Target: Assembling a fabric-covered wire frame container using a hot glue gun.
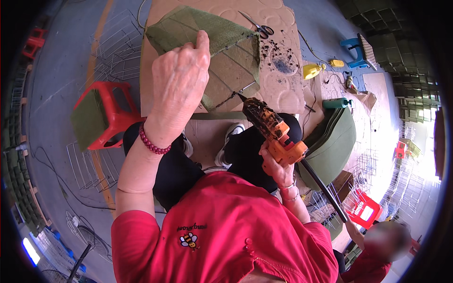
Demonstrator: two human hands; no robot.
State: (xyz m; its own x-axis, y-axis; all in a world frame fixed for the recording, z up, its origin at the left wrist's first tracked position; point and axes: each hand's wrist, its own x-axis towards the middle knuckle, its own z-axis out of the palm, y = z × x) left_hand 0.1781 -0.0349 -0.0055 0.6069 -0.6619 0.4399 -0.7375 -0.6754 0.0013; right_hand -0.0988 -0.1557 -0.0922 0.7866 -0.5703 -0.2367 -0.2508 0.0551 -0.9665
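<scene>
Wire-frame basket (222, 61) wrapped in green mesh lies on cardboard sheet (278, 80) on floor, ahead of your knees; its inside not visible. Your left hand (177, 82) reaches forward, palm down, fingers curled over basket's near edge. Your right hand (278, 167) has fingers closed tight around orange glue gun (273, 129), nozzle touching basket's corner. Scissors (257, 26) lie beyond.

Green cloth (212, 52): coarse woven mesh, matt, stretched over thin metal wire frame (231, 96). Glue gun (276, 134): orange plastic, nozzle end crusted with dark rough residue. Cardboard sheet (278, 56): matt brown, embossed, flecked with black crumbs. Stool (113, 118): glossy red plastic. Scissors (257, 26): shiny metal blades. Bracelet (152, 144): glossy dark red beads. Floor (56, 80): smooth grey concrete.
</scene>
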